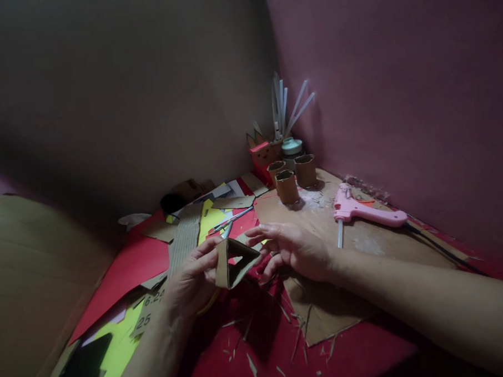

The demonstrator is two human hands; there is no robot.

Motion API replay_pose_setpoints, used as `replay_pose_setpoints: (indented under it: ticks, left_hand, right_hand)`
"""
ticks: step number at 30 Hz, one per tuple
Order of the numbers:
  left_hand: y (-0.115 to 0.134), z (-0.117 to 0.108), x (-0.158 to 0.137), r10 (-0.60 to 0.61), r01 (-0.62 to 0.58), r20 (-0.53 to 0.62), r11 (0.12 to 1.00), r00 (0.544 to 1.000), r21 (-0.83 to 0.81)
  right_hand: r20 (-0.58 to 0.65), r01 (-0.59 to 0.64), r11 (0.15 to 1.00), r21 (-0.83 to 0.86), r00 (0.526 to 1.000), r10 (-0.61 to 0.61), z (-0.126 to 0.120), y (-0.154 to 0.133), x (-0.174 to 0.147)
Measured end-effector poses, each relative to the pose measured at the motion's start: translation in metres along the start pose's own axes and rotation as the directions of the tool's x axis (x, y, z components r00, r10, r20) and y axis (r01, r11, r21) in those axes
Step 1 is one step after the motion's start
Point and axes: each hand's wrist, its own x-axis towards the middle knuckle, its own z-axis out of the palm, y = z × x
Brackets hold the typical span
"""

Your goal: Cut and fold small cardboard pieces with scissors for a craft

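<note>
A cardboard strip folded into a triangular ring [222, 265] is pinched in my left hand [196, 277], with its hollow side facing me. My right hand [298, 252] hovers at the ring's right corner, fingers spread and slightly curled. Whether a fingertip touches that corner I cannot tell. Under my right arm lies a flat sheet of brown cardboard [323, 313]. A pink hot glue gun [361, 209] rests to the right of my right hand, a clear glue stick [340, 233] beside its nozzle end.
Several short cardboard tubes [287, 188] stand at the back, near a jar with a teal lid [292, 146] and upright glue sticks [282, 106]. Red paper [130, 277], yellow paper [121, 350] and corrugated cardboard [185, 230] overlap on the left. Scraps litter the red tabletop [225, 356].
</note>
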Motion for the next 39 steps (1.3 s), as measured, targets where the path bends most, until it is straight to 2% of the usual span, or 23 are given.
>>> replay_pose_setpoints:
  ticks: [5,9,11,16,22,23,25,28,30,39]
  left_hand:
    - [-0.002,0.006,-0.002,-0.006,0.006,0.027,1.0,1.0,0.0]
    - [-0.005,0.016,-0.003,0.067,-0.067,0.006,0.997,0.998,0.029]
    - [-0.008,0.019,-0.003,0.113,-0.112,-0.023,0.993,0.993,0.042]
    - [-0.016,0.02,-0.006,0.226,-0.215,-0.054,0.964,0.973,0.154]
    - [-0.017,0.023,-0.011,0.36,-0.283,-0.129,0.87,0.924,0.405]
    - [-0.016,0.025,-0.012,0.381,-0.283,-0.139,0.846,0.914,0.452]
    - [-0.016,0.029,-0.014,0.428,-0.29,-0.157,0.798,0.89,0.529]
    - [-0.018,0.034,-0.016,0.512,-0.349,-0.127,0.725,0.849,0.594]
    - [-0.021,0.036,-0.018,0.563,-0.406,-0.075,0.676,0.823,0.615]
    - [-0.027,0.042,-0.027,0.718,-0.561,0.078,0.467,0.692,0.683]
  right_hand:
    - [-0.01,0.014,0.997,-0.079,1.0,-0.015,-0.001,0.002,-0.002]
    - [-0.013,0.029,0.977,-0.213,0.999,-0.033,0.004,0.004,-0.006]
    - [-0.049,0.071,0.949,-0.307,0.995,-0.09,0.007,0.004,-0.007]
    - [-0.21,0.151,0.811,-0.565,0.925,-0.318,0.009,0.002,-0.006]
    - [-0.255,0.128,0.72,-0.682,0.881,-0.399,0.007,0.004,-0.005]
    - [-0.261,0.119,0.719,-0.685,0.881,-0.395,0.007,0.004,-0.005]
    - [-0.284,0.085,0.779,-0.621,0.902,-0.324,0.008,0.003,-0.006]
    - [-0.276,-0.013,0.926,-0.377,0.956,-0.099,0.008,0.002,-0.006]
    - [-0.247,-0.04,0.965,-0.26,0.969,-0.027,0.007,0.002,-0.006]
    - [-0.231,0.016,0.98,-0.199,0.971,-0.063,0.001,0.007,-0.004]
